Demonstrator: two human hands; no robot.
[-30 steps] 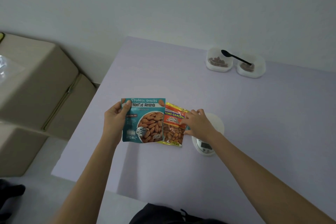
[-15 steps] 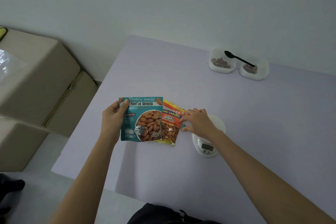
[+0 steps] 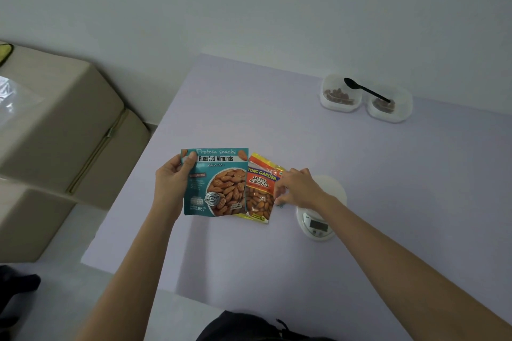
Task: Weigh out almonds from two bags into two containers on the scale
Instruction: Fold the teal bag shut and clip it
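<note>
My left hand grips the left edge of a teal roasted almonds bag, thumb on its front. A smaller orange and yellow salted almonds bag lies partly tucked behind the teal bag's right side. My right hand pinches the right edge of the salted bag, just above the white scale. The scale's round platform is partly hidden by that hand. Far back on the right stand two clear containers, each holding a few almonds, with a black spoon lying across both.
The lilac table ends at its left edge close to my left arm. Beige sofa cushions sit lower on the left. A pale wall runs behind the containers. Dark clothing shows at the bottom edge.
Both bags stay in my hands and have barely moved. The salted bag has slid slightly further behind the teal bag.
</note>
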